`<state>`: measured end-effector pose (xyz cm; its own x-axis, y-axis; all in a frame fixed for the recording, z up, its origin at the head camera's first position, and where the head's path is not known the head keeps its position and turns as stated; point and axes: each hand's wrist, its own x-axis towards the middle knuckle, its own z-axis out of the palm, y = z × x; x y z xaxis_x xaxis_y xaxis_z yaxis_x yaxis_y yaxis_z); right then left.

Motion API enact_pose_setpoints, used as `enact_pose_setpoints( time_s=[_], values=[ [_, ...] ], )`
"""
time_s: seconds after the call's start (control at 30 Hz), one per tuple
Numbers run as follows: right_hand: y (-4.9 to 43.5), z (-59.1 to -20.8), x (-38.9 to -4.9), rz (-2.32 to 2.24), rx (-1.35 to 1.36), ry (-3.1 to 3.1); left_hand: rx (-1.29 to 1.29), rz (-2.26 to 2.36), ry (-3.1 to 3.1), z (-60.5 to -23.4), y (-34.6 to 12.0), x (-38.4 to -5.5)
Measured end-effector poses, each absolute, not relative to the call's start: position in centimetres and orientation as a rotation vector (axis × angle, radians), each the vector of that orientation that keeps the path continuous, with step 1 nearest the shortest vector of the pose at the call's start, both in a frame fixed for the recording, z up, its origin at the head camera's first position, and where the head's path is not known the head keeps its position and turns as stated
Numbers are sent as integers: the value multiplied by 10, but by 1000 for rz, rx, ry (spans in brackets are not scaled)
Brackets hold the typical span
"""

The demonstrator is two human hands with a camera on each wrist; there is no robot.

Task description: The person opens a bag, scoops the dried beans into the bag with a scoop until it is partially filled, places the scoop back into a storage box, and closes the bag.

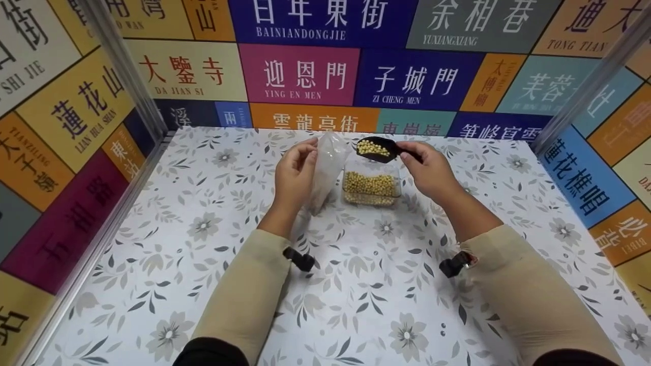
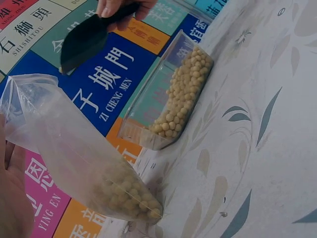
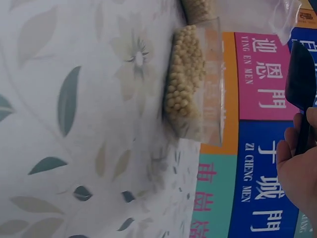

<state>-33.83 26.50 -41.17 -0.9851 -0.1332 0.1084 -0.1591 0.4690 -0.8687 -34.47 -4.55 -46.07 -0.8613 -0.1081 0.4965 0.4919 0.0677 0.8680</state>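
Observation:
My right hand (image 1: 430, 170) grips the handle of a black scoop (image 1: 390, 147), raised above a clear rectangular container (image 1: 372, 200). Round yellow beans (image 1: 373, 147) lie in the scoop. More beans (image 2: 185, 94) fill part of the container on the table. My left hand (image 1: 296, 173) holds a translucent plastic bag (image 1: 328, 162) upright near its top, to the left of the container. In the left wrist view, beans (image 2: 126, 194) show through the bag's bottom. The scoop's tip points toward the mouth of the bag, a short gap apart.
A white table (image 1: 351, 284) printed with grey flowers and leaves lies under everything. Panels with large lettering (image 1: 300, 73) stand behind it and at both sides, with metal posts (image 1: 129, 66) at the corners. Small black devices (image 1: 300, 259) are strapped at both wrists.

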Motion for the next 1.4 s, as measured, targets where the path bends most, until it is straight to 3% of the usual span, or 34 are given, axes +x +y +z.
enact_pose_setpoints(
  time_s=[0.7, 1.4],
  values=[
    [198, -351, -345, 697, 576, -2796, -395, -1821, -1913, -462, -46, -344],
    [209, -349, -347, 740, 585, -2717, -395, -1834, -1863, -460, -47, -346]
  ],
)
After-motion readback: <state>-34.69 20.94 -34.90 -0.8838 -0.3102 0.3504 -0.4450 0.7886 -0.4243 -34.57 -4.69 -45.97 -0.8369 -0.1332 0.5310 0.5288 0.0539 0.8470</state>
